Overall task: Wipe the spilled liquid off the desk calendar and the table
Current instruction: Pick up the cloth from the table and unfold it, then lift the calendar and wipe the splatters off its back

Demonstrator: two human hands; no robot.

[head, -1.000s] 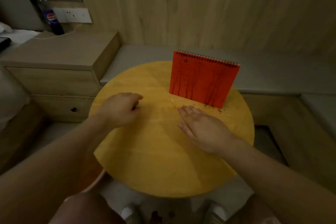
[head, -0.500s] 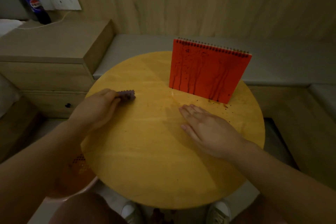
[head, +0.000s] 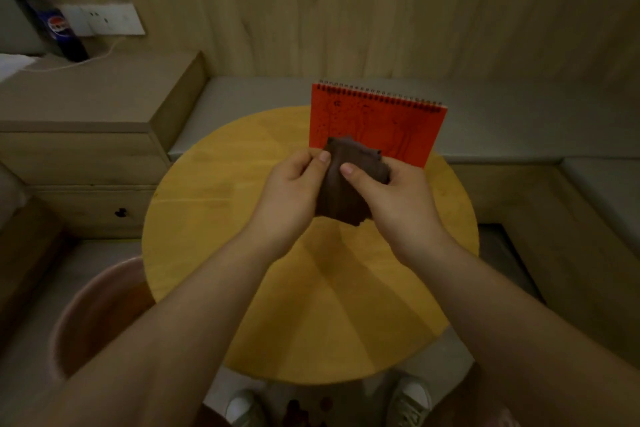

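Note:
A red spiral-bound desk calendar [head: 381, 121] stands upright at the far side of the round yellow table [head: 214, 218]; dark drip streaks and spots run down its face. Both hands hold a dark brown cloth [head: 346, 194] up above the table, in front of the calendar's lower edge. My left hand [head: 291, 191] pinches the cloth's left edge with thumb on top. My right hand [head: 391, 194] grips its right side, thumb pressed on the front. The cloth hides the table's far part below the calendar.
A wooden drawer unit [head: 86, 135] stands at the left with a cola bottle [head: 59, 28] and wall socket [head: 104, 19] behind it. A grey bench [head: 519, 121] runs behind and right of the table. A pink bin [head: 86, 315] sits on the floor at lower left.
My left hand lifted the cloth off the table's left side and brought it to the middle. My right hand rose from lying flat on the table and took hold of the cloth too.

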